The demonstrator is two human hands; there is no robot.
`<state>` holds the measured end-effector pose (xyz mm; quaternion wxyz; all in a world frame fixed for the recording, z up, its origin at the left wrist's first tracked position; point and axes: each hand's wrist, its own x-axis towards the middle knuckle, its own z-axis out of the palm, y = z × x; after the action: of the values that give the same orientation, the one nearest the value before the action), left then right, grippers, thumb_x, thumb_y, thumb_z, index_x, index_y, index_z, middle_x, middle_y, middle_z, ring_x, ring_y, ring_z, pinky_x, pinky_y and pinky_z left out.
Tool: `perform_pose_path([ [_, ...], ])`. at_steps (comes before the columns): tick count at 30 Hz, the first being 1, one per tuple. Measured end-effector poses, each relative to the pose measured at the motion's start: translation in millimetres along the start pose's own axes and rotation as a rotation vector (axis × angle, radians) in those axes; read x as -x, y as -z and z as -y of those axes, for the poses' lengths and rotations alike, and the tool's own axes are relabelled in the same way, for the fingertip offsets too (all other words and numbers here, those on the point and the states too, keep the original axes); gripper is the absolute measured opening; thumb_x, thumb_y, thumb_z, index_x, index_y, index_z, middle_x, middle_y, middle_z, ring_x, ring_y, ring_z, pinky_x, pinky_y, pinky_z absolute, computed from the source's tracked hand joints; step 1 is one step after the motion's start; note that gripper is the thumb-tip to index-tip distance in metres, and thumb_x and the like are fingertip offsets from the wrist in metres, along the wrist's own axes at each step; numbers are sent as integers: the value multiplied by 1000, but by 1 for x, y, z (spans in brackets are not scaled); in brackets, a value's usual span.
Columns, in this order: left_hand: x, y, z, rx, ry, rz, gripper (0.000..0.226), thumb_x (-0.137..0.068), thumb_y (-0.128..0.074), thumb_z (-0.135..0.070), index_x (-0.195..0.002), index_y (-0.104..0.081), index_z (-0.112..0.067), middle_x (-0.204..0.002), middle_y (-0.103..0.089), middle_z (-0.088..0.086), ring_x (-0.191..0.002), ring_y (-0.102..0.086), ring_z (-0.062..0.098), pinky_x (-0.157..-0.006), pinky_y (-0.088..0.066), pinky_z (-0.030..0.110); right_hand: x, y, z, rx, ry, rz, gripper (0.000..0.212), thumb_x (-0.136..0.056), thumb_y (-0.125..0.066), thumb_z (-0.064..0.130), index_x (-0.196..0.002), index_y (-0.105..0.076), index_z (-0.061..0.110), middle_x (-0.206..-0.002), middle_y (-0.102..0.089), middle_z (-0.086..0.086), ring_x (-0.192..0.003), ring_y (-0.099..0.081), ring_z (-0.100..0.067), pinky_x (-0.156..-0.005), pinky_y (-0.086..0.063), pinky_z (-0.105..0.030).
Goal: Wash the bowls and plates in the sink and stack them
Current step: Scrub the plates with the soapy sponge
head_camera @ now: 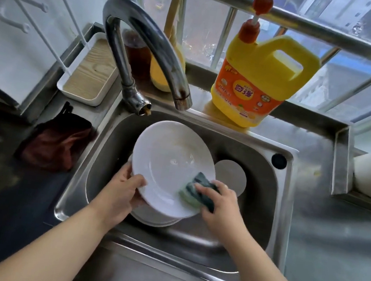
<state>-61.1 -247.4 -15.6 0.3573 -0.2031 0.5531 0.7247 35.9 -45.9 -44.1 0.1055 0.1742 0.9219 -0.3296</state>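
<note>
Here's the scrub: the left hand grips the near-left rim of a white plate, thumb on top and fingers curled beneath, tilting it over the sink, while the right hand clamps a green sponge against the plate's near-right edge. At least one more dish lies under it, and something round and grey sits on the sink floor just beside, a lid or a strainer, hard to say. To do this well, I'd judge: firm left-hand pinch, since a wet plate slides, and work the sponge in circles from rim to centre, catching that faint brownish smear near the far rim. The tap arches over the far edge with no water visibly running, so the rinse looks not yet done. On the ledge behind stands a yellow detergent jug with a red pump; its orange label carries large Chinese characters, the small print too blurred to read. A dark red cloth lies on the bench to the left.
</note>
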Motion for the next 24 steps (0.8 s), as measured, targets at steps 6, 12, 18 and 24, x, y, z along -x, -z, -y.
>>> perform_pose_path([
  [6, 6, -12, -4, 45, -50, 30, 53, -88, -35, 13, -111, -56, -30, -114, -63, 9, -95, -63, 26, -62, -60, 40, 18, -19, 54, -145, 96, -34, 46, -85, -55, 36, -131, -57, 31, -136, -45, -6, -118, -39, -26, -106, -29, -28],
  [12, 17, -3, -9, 40, -33, 37, 52, -90, -34, 12, -108, -57, -31, -110, -64, 6, -97, -62, 27, -63, -60, 43, 22, -13, 37, -65, 138, -104, 42, -83, -52, 38, -124, -62, 36, -131, -51, -4, -115, -43, -26, -104, -32, -30],
  [18, 23, -8, -21, 25, -30, 57, 50, -89, -34, 12, -107, -56, -29, -103, -65, 3, -91, -62, 24, -59, -59, 40, 11, -6, 55, -1, -67, -183, 45, -90, -58, 29, -135, -51, 34, -141, -40, -4, -119, -34, -26, -109, -27, -32],
  [24, 29, 0, -27, -3, -12, 108, 49, -90, -35, 12, -111, -57, -27, -108, -66, 12, -91, -66, 29, -55, -56, 36, 37, -20, 77, -98, 123, -96, 49, -87, -47, 43, -135, -50, 38, -141, -40, 0, -124, -33, -19, -106, -19, -19],
])
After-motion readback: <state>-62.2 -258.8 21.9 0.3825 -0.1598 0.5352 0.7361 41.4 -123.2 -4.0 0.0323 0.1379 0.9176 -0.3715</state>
